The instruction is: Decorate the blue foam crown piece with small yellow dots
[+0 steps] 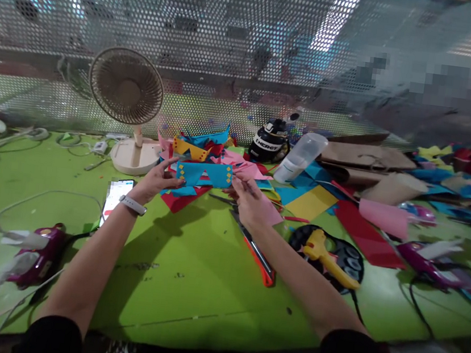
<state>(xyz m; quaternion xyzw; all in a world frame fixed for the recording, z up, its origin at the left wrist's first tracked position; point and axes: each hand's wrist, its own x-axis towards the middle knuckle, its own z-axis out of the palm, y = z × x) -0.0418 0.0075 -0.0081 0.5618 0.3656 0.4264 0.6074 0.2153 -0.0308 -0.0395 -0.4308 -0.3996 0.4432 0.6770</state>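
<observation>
Fingers (173, 181) of both hands clamped on opposite ends of blue paper strip (204, 174) between them.

Bright overhead light, soft shadows, blurred and warped edges.

A fan (127, 87) stands behind the phone (115, 196) at left. Right of them lie a cutter (257, 253) and a glue gun (328, 258) — paper scraps (366, 234) beyond.

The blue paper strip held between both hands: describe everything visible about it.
The blue paper strip is a flat band of thin craft paper or foam, decorated with small yellow diamonds and a red triangle near its middle. It is held roughly level above the green table, the left hand pinching its left end and the right hand its right end.
</observation>
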